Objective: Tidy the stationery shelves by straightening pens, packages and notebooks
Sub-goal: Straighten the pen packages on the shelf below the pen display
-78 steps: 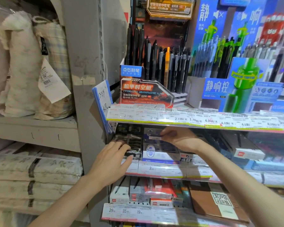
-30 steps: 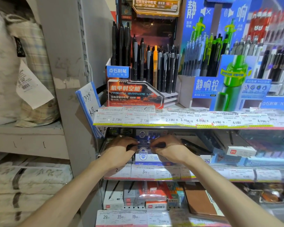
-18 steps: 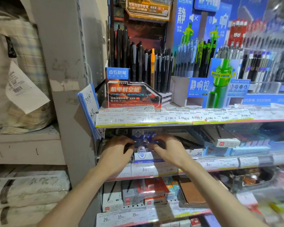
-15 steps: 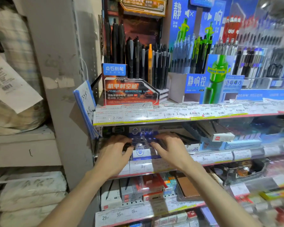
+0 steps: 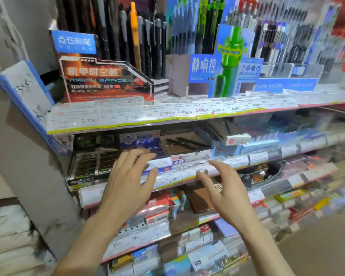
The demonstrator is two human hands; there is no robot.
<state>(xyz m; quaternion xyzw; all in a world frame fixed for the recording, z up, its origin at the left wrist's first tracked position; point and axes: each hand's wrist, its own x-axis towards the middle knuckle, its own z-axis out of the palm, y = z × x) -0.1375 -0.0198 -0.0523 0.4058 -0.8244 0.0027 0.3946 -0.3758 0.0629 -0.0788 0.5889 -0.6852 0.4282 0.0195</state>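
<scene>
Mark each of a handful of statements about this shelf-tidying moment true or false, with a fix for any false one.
1. Both hands are open and hold nothing. True: the left hand and the right hand have spread fingers.
2. An orange pen stands among black pens on the top shelf. True.
3. The right hand grips the white box with the red logo. False: the box lies untouched on the second shelf, beyond that hand.
4. The pen display card lies flat on the floor. False: it stands upright on the top shelf.
5. The price-label strip is blank. False: printed prices show.
</scene>
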